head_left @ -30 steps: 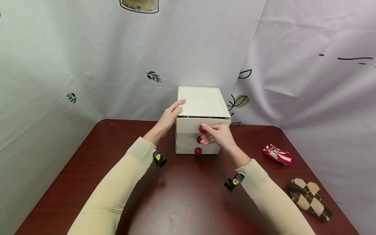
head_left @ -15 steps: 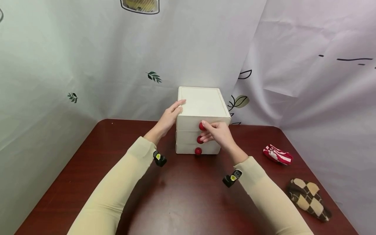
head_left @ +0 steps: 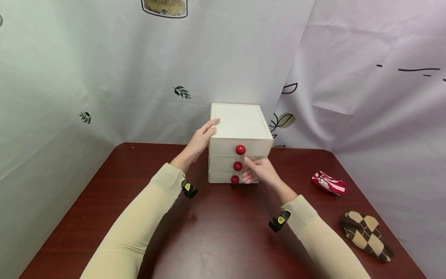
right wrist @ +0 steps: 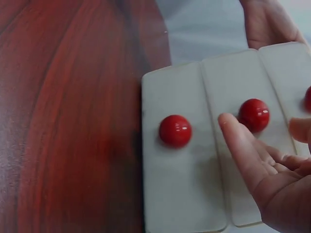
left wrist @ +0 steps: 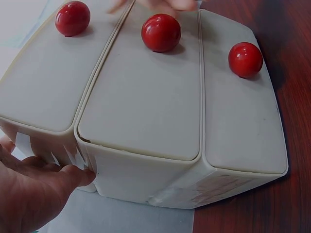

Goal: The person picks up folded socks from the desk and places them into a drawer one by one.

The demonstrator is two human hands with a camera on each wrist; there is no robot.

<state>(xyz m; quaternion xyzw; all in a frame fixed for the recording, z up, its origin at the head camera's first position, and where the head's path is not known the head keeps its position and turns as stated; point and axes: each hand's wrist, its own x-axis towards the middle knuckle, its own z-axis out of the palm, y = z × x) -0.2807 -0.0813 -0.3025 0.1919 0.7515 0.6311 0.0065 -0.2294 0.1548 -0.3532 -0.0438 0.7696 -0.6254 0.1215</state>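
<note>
A small white three-drawer box (head_left: 240,121) stands at the back of the dark red table (head_left: 216,236), with all drawers closed. Each drawer front has a red knob: top (head_left: 240,149), middle (head_left: 237,166), bottom (head_left: 235,179). My left hand (head_left: 202,137) rests with straight fingers on the box's upper left edge, and its thumb (left wrist: 73,177) touches the side wall. My right hand (head_left: 259,170) hovers with relaxed fingers just right of the middle knob (right wrist: 253,115), holding nothing. The bottom knob (right wrist: 175,130) lies to that hand's left in the right wrist view.
A red-and-white striped cloth (head_left: 329,183) lies at the right of the table. A brown checked cloth (head_left: 366,235) lies nearer the front right corner. Pale printed curtains (head_left: 104,77) hang close behind and beside the table.
The top drawer, slightly open a second ago, is now closed. My right hand has let go of the top knob and dropped to the middle drawer. The left hand has not moved.
</note>
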